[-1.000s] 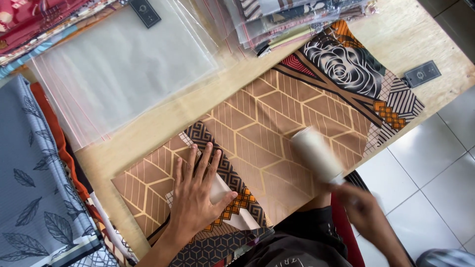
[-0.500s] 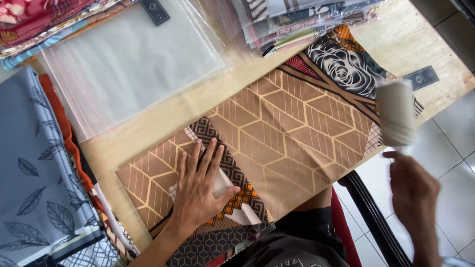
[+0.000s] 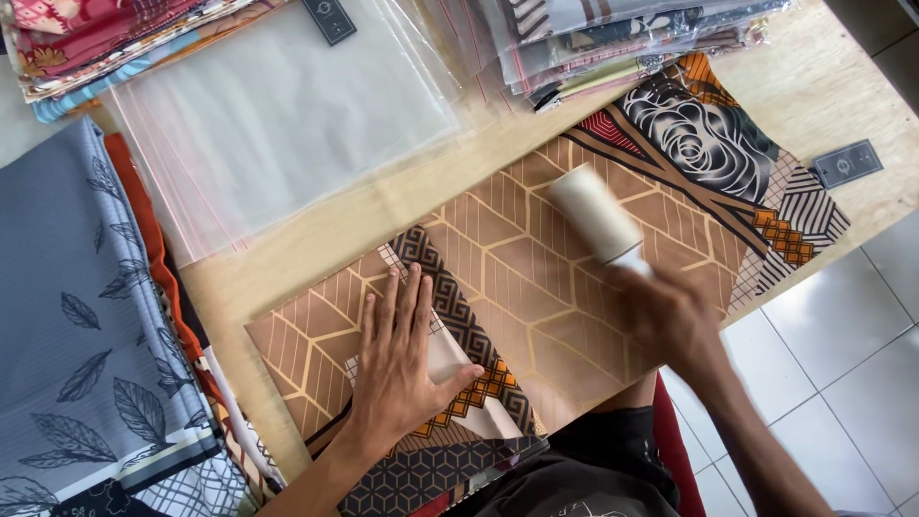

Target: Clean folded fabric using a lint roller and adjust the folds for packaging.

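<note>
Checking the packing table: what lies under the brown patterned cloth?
The brown patterned cloth lies flat on the wooden table. Anything beneath it is covered. The left hand presses on top.

My left hand is bare: no glove, no ring, no watch, no band at the wrist. Its fingers are long and lean, the nails cut short, the knuckles and tendons showing plainly along the back. The forearm behind it is bare too, with no sleeve reaching into view. My right hand shows blurred, so its nails and finer lines cannot be made out, but it is likewise ungloved and its forearm is uncovered as far as the picture's edge. Lower down I wear dark, nearly black clothing, with faint pale lettering near the bottom edge.
</note>
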